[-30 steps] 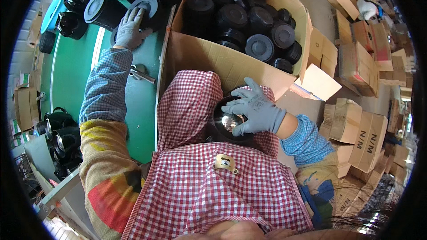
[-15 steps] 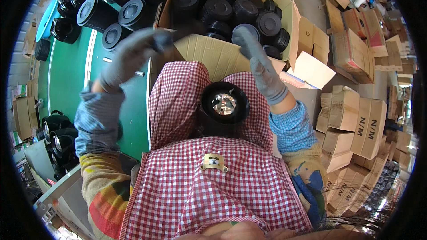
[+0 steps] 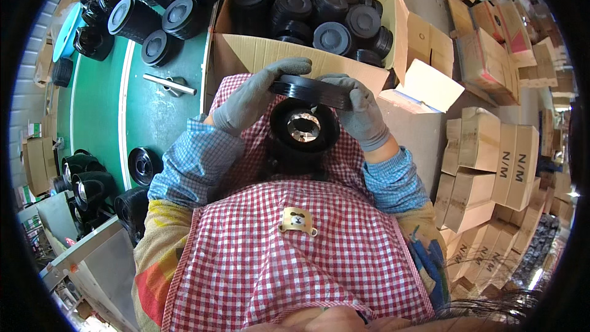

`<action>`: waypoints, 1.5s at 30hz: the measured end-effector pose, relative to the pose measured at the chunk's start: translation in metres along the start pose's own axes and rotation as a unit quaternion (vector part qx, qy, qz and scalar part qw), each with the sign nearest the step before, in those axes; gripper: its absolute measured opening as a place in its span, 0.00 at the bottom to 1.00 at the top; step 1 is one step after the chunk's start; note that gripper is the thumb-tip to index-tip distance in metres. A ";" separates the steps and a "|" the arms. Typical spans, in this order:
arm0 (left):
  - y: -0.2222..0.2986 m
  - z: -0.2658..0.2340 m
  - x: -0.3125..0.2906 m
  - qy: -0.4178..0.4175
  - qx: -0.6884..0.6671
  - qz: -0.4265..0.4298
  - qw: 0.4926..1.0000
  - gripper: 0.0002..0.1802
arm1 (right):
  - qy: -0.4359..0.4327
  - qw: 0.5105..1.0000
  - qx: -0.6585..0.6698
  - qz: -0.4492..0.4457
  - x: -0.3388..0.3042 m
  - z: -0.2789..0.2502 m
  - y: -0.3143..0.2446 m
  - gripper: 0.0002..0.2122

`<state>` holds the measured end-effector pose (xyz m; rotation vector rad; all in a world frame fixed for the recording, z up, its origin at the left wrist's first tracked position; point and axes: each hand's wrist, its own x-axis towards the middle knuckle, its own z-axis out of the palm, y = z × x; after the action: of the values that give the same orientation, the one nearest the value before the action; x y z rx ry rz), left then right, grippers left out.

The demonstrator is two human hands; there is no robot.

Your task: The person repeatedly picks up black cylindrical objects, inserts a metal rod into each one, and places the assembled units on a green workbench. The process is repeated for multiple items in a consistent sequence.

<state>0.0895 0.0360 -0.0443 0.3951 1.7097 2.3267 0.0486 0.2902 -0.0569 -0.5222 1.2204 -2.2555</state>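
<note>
A short stack of black ridged round discs, perhaps lids, is held level between my two gloved hands. My left hand, in a grey glove, grips its left end. On the right end, the grey-gloved fingers of my right hand are curled round the rim. Just below the discs, a black round vessel with a shiny, mirror-like inside stands upright in my lap, its mouth facing up. Whether the discs touch its rim I cannot tell.
Ahead stands an open cardboard box of black ridged discs. The green table on the left carries stacked black lids, a metal tube, a loose black disc and black vessels. Cartons are piled at right.
My hands were apart, the left over the table side and the right by the box. They have come together above the vessel, now gripping the discs between them.
</note>
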 end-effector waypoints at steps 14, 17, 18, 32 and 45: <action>-0.035 -0.008 -0.001 -0.086 0.220 0.144 0.961 0.27 | -0.106 0.946 -0.264 -0.155 -0.004 -0.007 0.019 0.10; -0.035 -0.009 -0.003 -0.088 0.231 0.166 0.955 0.25 | -0.095 0.950 -0.266 -0.133 -0.005 -0.007 0.020 0.07; -0.039 -0.009 -0.004 -0.086 0.228 0.171 0.955 0.24 | -0.097 0.953 -0.260 -0.124 -0.005 -0.007 0.020 0.06; -0.032 -0.001 -0.015 -0.069 0.266 0.135 0.952 0.18 | -0.098 0.947 -0.291 -0.094 -0.010 -0.007 0.025 0.03; -0.002 0.032 -0.034 -0.036 0.407 0.140 0.902 0.14 | -0.042 0.944 -0.328 0.001 -0.027 -0.001 0.021 0.18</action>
<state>0.1322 0.0535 -0.0401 0.8983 2.6674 1.5796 0.0742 0.2976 -0.0776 -0.8428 1.9201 -1.7578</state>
